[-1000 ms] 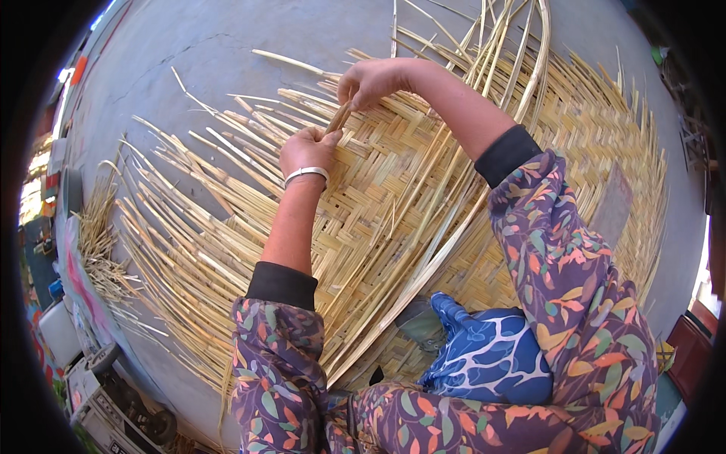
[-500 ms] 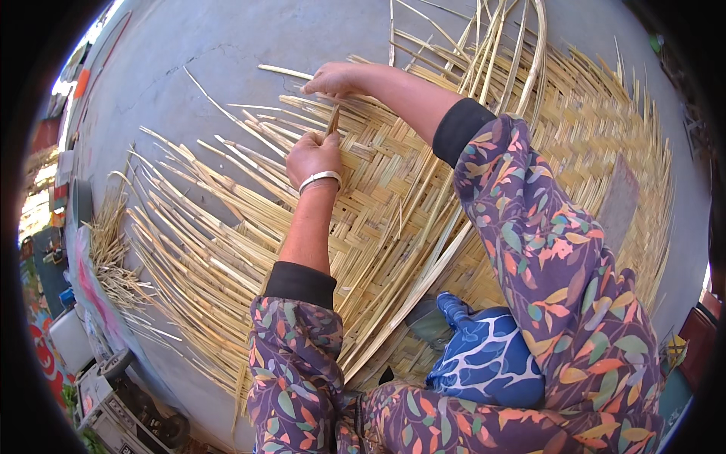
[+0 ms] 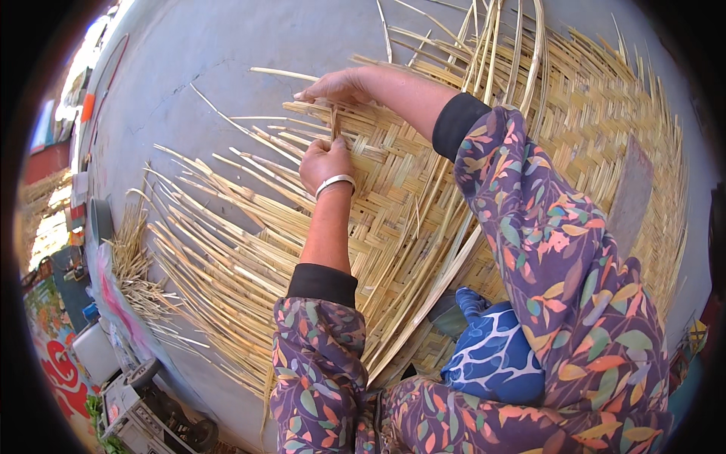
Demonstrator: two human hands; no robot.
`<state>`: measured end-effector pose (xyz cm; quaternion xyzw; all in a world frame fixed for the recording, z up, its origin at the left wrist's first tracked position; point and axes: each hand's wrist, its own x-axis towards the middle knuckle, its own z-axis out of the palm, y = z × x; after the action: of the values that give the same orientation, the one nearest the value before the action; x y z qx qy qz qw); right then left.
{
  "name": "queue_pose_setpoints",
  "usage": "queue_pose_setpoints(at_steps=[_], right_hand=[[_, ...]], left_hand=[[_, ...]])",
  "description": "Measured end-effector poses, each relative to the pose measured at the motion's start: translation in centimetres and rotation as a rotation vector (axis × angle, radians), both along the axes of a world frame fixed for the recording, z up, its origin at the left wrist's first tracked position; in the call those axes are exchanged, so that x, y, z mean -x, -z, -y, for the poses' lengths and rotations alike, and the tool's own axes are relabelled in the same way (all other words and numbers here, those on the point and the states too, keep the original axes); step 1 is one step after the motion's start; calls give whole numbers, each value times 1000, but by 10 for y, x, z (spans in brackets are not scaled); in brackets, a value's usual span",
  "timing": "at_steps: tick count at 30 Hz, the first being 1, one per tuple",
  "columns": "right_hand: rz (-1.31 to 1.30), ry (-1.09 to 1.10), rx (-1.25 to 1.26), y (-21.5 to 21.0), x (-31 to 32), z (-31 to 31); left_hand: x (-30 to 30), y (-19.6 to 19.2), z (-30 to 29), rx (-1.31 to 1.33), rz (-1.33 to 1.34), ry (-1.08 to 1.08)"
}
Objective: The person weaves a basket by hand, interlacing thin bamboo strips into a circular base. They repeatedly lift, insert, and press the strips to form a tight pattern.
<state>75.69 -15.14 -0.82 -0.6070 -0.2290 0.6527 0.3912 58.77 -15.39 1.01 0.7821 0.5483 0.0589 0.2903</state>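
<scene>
Floor (image 3: 181, 83) of smooth grey, crossed by a thin crack near eleven o'clock, lies under everything. On it spreads a large woven mat (image 3: 401, 170) of split yellow stalks, filling the middle and running out to three o'clock; its unwoven ends fan toward the rim between seven and eleven. A patterned garment (image 3: 560, 265), purple with leaves and black cuffs, reaches in from six o'clock. Long loose strips (image 3: 538, 53) arch over the mat's edge between one and two. A small vehicle (image 3: 147, 412), grey and dark, stands between seven and eight. Blue cloth (image 3: 495, 356) with white lines shows between four and five. A heap of stalk scraps (image 3: 136, 261) lies just below nine, and a flat grey piece (image 3: 630, 189) rests on the mat just short of three.

Of the two hands, the right hand (image 3: 336, 85) is near twelve, over the mat's far edge, fingers fairly straight and pointing toward nine; its underside is hidden, so I cannot tell whether it grips anything. The left hand (image 3: 327, 165), at eleven, is closed around a slim brown piece (image 3: 335, 122) pointing up to twelve. A pale bracelet (image 3: 335, 181) circles that wrist.
</scene>
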Motion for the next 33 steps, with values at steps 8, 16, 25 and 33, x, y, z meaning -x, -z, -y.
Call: queue_pose_setpoints(at_steps=[8, 16, 25, 33], right_hand=[[45, -140, -34, -7, 17, 3], [173, 17, -164, 1, 25, 1], [405, 171, -250, -8, 40, 17], [545, 402, -229, -19, 54, 24]], left_hand=[[10, 2, 3, -12, 93, 16], [16, 11, 1, -39, 148, 30], [24, 16, -4, -71, 186, 31], [28, 12, 0, -81, 264, -15]])
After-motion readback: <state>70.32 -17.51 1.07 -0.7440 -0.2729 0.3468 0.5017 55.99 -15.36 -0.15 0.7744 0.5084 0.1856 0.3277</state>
